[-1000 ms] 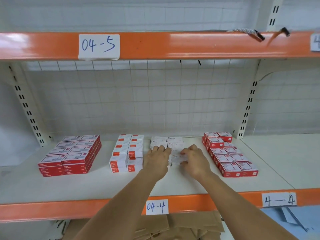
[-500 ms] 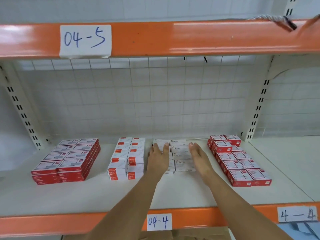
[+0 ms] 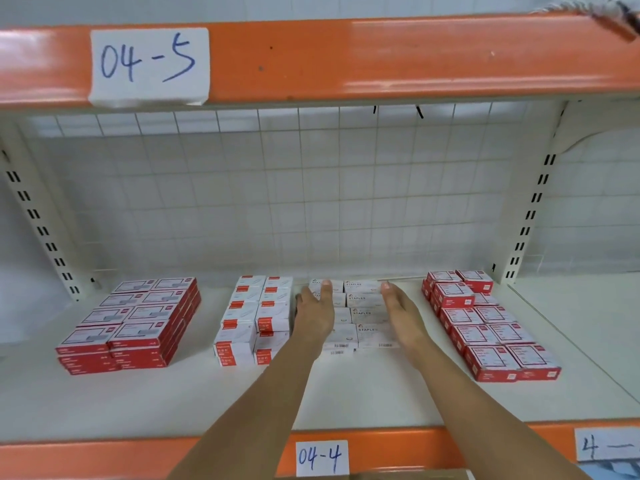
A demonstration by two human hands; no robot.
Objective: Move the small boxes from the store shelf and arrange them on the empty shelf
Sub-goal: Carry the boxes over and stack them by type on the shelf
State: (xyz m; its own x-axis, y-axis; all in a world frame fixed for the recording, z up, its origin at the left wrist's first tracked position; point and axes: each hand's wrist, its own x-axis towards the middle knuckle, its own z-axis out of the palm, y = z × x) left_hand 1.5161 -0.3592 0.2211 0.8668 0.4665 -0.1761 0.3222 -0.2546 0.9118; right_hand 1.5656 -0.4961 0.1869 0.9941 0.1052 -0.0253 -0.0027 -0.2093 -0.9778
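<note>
Head view. Shelf (image 3: pixel 346 403) marked 04-4 carries four groups of small boxes. White staple boxes (image 3: pixel 367 315) sit at centre, in two columns running front to back. Left hand (image 3: pixel 317 315) lies flat along the left column, fingers straight, grip apart, fingertips reaching the rear box. Right hand (image 3: pixel 401 315) lies straight along the right edge of the same group, grip apart, touching the box sides. A second ago both hands were curled over the front boxes; half a second ago they had flattened and reached back, and they stay so now, with the camera closer. Red boxes (image 3: pixel 128 327) stacked at 9 o'clock, white-and-red boxes (image 3: pixel 254 318) just left of the left hand, more red boxes (image 3: pixel 485 323) at 3 o'clock. Label 04-5 (image 3: pixel 149 64) on the orange beam at 11 o'clock.
</note>
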